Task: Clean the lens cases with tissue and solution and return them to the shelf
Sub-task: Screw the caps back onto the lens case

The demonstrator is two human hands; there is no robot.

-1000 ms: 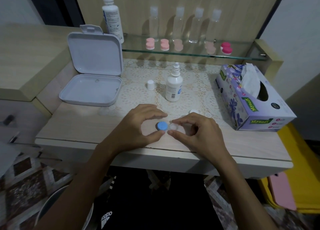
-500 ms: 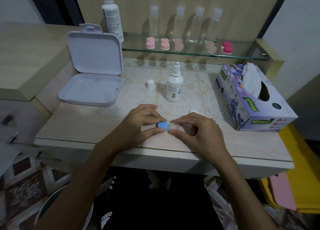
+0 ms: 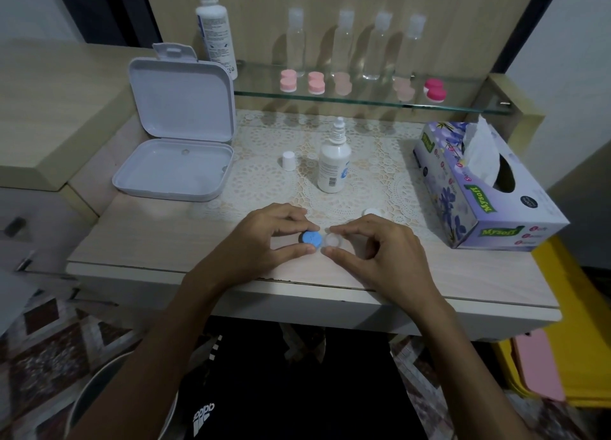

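Left hand [image 3: 264, 237] pinching blue cap [image 3: 311, 238] of lens case [image 3: 322, 240], right hand [image 3: 380, 251] pinching its clear open well (cap off), solution bottle [image 3: 334, 161] upright behind, tissue box [image 3: 479, 188] at right

You have a blue cap [image 3: 311, 238]; pink lens cases [image 3: 315, 83]; white lace-patterned mat [image 3: 264, 171]; purple floral tissue box [image 3: 463, 201]; white storage box [image 3: 175, 171].

cap [image 3: 288, 160] left of btl [image 3: 334, 166]
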